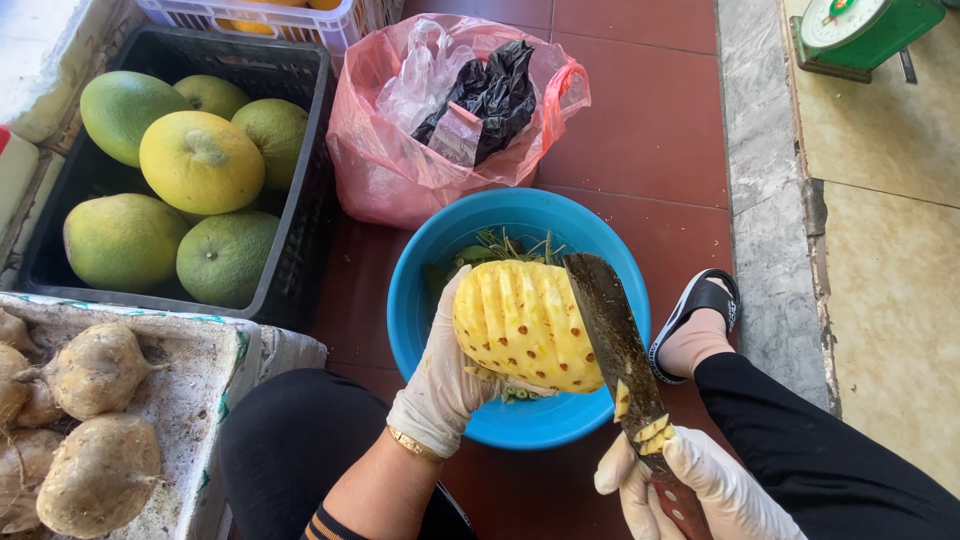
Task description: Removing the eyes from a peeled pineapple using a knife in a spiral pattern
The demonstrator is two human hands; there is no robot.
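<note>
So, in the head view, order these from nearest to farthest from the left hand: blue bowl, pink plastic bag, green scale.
From the left hand, gripping the pineapple:
1. Blue bowl, directly beneath it.
2. Pink plastic bag, beyond the bowl, up the frame.
3. Green scale, far top right corner.

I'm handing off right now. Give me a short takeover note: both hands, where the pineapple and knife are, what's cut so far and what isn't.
Left hand, gloved: grips the peeled pineapple from its left side, holding it over the blue basin.
Right hand, gloved: holds the knife by its handle, blade lying against the pineapple's right side; yellow trimmings stick to the blade near the handle.
Done: skin is off, and slanted grooves are cut across the left and upper part.
Left: brown eyes still dot the lower right part; green scraps lie in the basin.
Nearby: pink plastic bag behind the basin, black crate of pomelos to the left.
</note>
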